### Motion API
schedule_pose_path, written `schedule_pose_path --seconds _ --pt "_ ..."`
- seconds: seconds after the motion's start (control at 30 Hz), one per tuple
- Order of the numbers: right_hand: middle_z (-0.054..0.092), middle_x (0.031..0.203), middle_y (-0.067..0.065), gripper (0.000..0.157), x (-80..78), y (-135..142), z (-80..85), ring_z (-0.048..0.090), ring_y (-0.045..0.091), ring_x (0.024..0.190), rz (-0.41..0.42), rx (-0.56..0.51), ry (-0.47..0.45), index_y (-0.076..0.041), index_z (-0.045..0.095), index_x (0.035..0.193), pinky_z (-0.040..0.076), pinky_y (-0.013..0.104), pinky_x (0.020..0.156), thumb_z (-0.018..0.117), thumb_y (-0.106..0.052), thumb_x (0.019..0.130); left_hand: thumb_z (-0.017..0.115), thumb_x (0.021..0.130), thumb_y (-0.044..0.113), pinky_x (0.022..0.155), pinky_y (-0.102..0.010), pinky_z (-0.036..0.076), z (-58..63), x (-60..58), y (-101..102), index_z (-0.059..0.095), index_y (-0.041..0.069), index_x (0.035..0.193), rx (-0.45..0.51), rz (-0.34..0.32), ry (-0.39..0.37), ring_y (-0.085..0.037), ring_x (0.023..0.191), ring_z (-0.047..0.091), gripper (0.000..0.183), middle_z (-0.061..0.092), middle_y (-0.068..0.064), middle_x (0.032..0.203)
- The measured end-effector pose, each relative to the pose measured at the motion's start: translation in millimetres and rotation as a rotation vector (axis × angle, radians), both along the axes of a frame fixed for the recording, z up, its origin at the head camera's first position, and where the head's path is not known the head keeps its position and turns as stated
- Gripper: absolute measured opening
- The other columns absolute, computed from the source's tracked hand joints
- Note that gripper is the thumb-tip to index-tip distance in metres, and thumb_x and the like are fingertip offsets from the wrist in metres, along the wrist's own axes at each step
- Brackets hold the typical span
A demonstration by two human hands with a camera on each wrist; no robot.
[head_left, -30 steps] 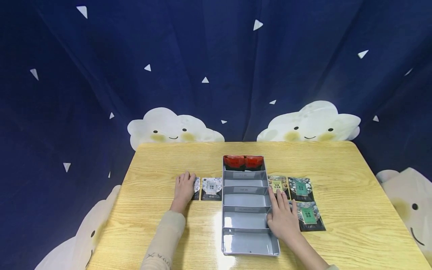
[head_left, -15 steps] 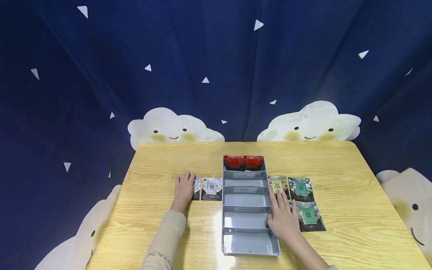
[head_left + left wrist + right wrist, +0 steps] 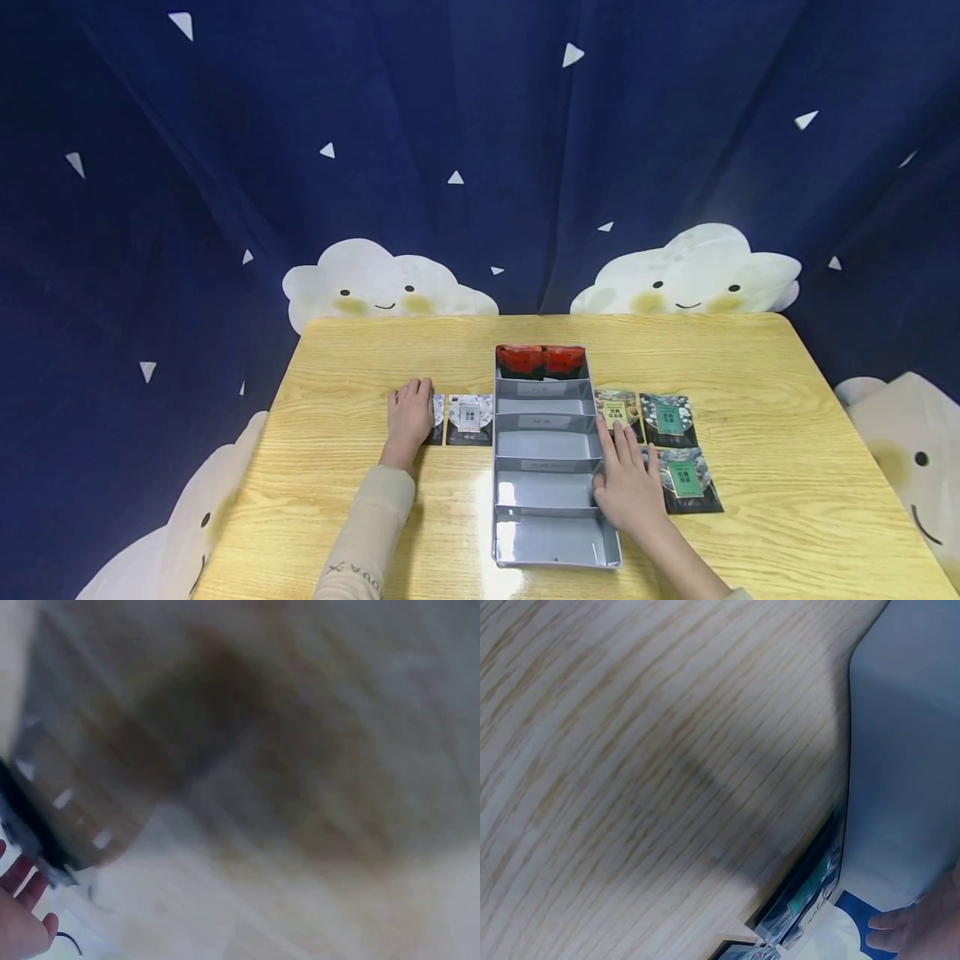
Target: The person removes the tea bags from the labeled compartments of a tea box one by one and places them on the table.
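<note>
My left hand (image 3: 409,418) lies over the left part of a black-and-white sachet (image 3: 438,419), partly hiding it. A second sachet of that kind (image 3: 469,418) lies between it and a grey divided box (image 3: 555,537). In the left wrist view the left fingers (image 3: 15,877) reach a dark sachet's edge (image 3: 30,829). My right hand (image 3: 628,483), fingers extended, rests beside the box's right wall, fingertips on a yellow-labelled sachet (image 3: 615,408). Two green-labelled sachets (image 3: 669,419) lie right of it; what is under the palm is hidden.
Two red sachets (image 3: 521,361) stand in the box's farthest compartment, and its other compartments show bare grey floors. The wooden table (image 3: 787,467) extends to both sides. A dark blue curtain (image 3: 510,125) with white clouds hangs behind and beside it.
</note>
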State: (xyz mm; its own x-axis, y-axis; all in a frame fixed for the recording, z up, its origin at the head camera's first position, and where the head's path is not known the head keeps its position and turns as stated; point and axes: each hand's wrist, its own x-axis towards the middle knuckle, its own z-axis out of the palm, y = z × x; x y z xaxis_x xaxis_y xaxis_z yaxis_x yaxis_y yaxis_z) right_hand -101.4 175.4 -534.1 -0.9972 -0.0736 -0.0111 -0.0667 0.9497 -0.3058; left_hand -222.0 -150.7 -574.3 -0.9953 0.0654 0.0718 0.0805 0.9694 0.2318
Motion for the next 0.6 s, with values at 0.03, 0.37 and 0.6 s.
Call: schedule_pose_path --seconds 0.03,0.37,0.6 --pt "0.022 0.146 0.024 0.073 -0.1 0 -0.1 0.016 0.040 0.135 0.001 0.000 0.000 -0.012 0.015 0.147 0.005 0.061 0.104 0.051 -0.016 0.083 0.036 0.097 0.020 0.098 -0.050 0.027 2.1 -1.5 3 0.049 0.012 0.113 0.004 0.004 0.009 -0.029 0.108 0.045 0.022 0.050 -0.009 0.109" --pt "0.021 0.147 0.023 0.073 0.0 0 -0.4 0.016 0.040 0.135 0.001 -0.009 -0.003 -0.012 0.015 0.147 0.005 0.061 0.104 0.050 -0.015 0.083 0.037 0.097 0.024 0.100 -0.047 0.029 26.6 -18.9 43 0.048 0.013 0.123 0.031 -0.041 0.046 -0.028 0.113 0.045 0.031 0.051 -0.008 0.119" --pt "0.022 0.146 0.024 0.073 0.1 0 0.4 0.016 0.040 0.135 -0.001 -0.012 -0.004 -0.011 0.016 0.147 0.005 0.060 0.104 0.050 -0.015 0.083 0.038 0.097 0.027 0.098 -0.045 0.031 44.5 -31.1 72 0.049 0.013 0.123 0.071 -0.084 0.080 -0.027 0.113 0.045 0.032 0.050 -0.007 0.121"
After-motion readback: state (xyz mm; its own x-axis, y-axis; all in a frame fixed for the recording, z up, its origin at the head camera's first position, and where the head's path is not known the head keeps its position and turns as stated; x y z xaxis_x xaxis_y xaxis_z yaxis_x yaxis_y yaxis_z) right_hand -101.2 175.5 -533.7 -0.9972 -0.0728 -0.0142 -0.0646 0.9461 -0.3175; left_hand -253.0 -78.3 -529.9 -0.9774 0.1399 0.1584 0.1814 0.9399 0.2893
